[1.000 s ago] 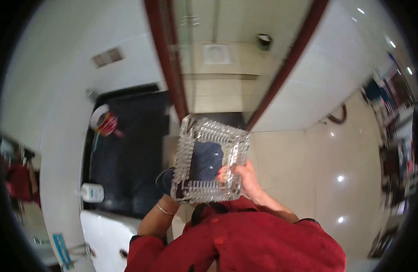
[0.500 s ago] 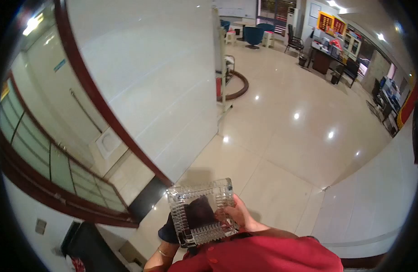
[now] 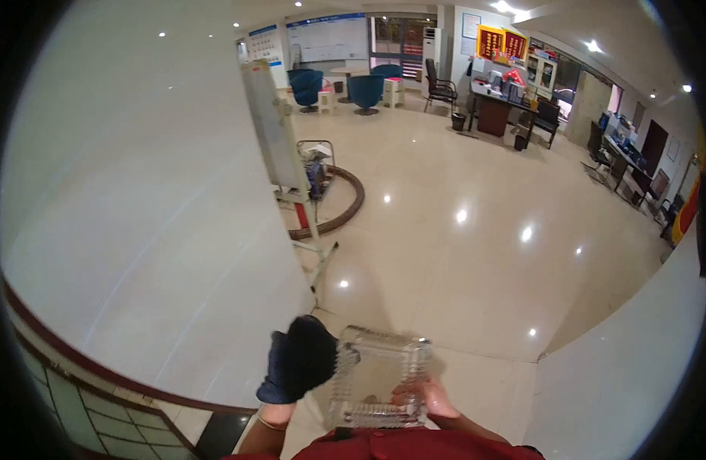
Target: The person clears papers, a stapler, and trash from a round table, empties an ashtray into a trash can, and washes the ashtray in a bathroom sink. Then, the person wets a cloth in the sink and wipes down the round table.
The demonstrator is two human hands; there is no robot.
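Note:
A clear, square, ribbed glass ashtray is held tilted in front of my red top. My right hand grips its right side, with fingers showing through the glass. My left hand, in a dark glove or wrapped in dark cloth, is beside the ashtray's left edge. A dark tip seems to touch the rim there, but the left fingers cannot be made out. A thin bracelet circles my left wrist.
A white wall rises close on the left, and a white panel on the right. Ahead, a wheeled board stand stands near a curved brown floor edging. Blue chairs and a desk are farther off on the tiled floor.
My view has turned left and up toward the room. My left hand has moved from behind or inside the ashtray to its left side. My right hand keeps its grip.

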